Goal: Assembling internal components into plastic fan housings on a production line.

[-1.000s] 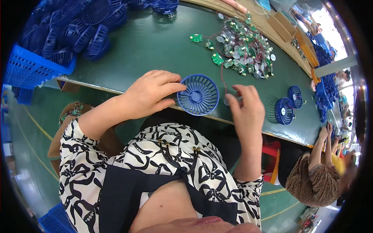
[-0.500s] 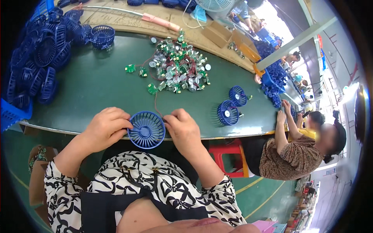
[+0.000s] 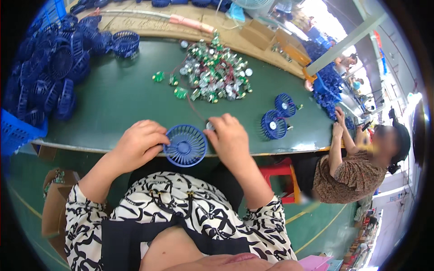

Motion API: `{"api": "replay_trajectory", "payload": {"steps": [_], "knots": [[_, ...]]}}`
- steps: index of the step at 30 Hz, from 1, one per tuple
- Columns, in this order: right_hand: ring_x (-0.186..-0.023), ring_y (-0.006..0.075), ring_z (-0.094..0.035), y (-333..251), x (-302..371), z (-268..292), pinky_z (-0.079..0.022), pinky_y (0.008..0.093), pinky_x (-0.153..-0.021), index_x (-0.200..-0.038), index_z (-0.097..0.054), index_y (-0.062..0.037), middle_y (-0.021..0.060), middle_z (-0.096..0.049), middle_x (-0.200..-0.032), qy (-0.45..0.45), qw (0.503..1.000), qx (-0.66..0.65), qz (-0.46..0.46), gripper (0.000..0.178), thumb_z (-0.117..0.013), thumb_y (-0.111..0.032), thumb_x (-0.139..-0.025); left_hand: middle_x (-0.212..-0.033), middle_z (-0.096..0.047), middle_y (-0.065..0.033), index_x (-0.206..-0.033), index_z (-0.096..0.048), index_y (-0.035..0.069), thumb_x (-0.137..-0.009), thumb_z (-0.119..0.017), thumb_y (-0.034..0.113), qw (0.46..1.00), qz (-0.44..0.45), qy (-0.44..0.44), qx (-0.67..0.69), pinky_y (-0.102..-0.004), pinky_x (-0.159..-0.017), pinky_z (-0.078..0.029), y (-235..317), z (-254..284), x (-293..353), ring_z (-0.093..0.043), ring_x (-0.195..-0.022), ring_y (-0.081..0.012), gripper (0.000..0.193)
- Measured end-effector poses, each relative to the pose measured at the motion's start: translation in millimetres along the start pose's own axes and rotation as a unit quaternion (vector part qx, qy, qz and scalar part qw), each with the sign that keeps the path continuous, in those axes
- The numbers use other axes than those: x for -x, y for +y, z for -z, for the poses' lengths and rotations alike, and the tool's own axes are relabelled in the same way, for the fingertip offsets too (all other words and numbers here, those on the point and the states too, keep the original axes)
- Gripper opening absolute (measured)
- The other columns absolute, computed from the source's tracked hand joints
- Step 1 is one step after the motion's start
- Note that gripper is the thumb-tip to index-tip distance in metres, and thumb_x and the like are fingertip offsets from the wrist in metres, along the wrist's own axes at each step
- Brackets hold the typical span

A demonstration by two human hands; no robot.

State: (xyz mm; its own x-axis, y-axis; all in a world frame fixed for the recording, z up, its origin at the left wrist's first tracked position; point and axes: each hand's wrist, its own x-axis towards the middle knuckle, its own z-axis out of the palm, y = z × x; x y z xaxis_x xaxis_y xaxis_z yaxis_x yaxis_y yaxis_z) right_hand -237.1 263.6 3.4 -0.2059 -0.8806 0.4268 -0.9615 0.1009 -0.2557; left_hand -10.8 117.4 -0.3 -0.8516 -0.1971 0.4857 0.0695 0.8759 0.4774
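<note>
- Cage (image 3: pixel 186 145) overlaps the counter's (image 3: pixel 113 90) near edge, rim pinched in our left fingers (image 3: pixel 158 137).
- Our right fingers (image 3: pixel 220 126) grasp a disc (image 3: pixel 209 126); a wire (image 3: pixel 194 108) runs to a board (image 3: pixel 180 93).
- Tugging could strain the wire; slack grip, drop the cage.
- Pile (image 3: pixel 217 72) could obstruct us beyond; cage heap (image 3: pixel 58 63) left, two cages (image 3: pixel 274 124) right.

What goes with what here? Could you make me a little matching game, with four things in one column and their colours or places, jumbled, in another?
Things:
1. Stool
2. Held slatted bowl
3. Circuit boards
4. Pink tube

Colours or places:
A. Heaped on the green tabletop
B. On the brown surface
C. Red
D. Blue

Pairs: 1-C, 2-D, 3-A, 4-B
</note>
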Motion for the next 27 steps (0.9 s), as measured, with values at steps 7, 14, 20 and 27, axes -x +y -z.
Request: {"api": "replay_trajectory", "payload": {"steps": [7,14,20,27], "knots": [[-0.075,0.0277,-0.061,-7,-17,32,-0.049,0.0361,-0.067,-0.098,-0.065,-0.0019,0.0117,-0.062,-0.083,0.009,0.99,-0.131,-0.05,0.027,-0.078,-0.008,-0.074,-0.101,-0.063,-0.0118,-0.096,-0.063,0.006,-0.073,-0.068,0.002,1.0,-0.019,0.014,0.019,-0.0428,-0.086,-0.048,-2,-8,-4,-0.061,-0.098,-0.0312,0.024],[-0.078,0.0294,-0.057,-48,-24,27,-0.047,0.0385,-0.068,-0.095,-0.066,-0.0024,0.0098,-0.063,-0.085,-0.118,0.983,-0.055,0.131,0.029,-0.078,-0.007,-0.069,-0.102,-0.063,-0.0088,-0.095,-0.063,0.005,-0.073,-0.07,0.003,0.998,-0.011,0.032,0.044,-0.0415,-0.086,-0.048,-5,-10,3,-0.06,-0.099,-0.0294,0.023],[-0.083,0.0283,-0.058,-51,-20,32,-0.047,0.0387,-0.072,-0.1,-0.066,-0.0051,0.008,-0.062,-0.089,-0.164,0.974,-0.057,0.147,0.03,-0.075,-0.011,-0.073,-0.102,-0.064,-0.0081,-0.095,-0.064,0.006,-0.073,-0.07,0.003,0.997,-0.007,0.052,0.055,-0.0405,-0.086,-0.049,-3,-13,6,-0.06,-0.099,-0.0283,0.023],[-0.082,0.0268,-0.058,-54,-17,32,-0.046,0.0388,-0.07,-0.101,-0.064,-0.0068,0.0073,-0.06,-0.091,-0.183,0.971,-0.019,0.152,0.032,-0.076,-0.015,-0.073,-0.102,-0.064,-0.0078,-0.095,-0.064,0.006,-0.073,-0.07,0.003,0.997,-0.008,0.061,0.037,-0.0401,-0.084,-0.05,-4,-14,8,-0.062,-0.097,-0.0282,0.023]]}}
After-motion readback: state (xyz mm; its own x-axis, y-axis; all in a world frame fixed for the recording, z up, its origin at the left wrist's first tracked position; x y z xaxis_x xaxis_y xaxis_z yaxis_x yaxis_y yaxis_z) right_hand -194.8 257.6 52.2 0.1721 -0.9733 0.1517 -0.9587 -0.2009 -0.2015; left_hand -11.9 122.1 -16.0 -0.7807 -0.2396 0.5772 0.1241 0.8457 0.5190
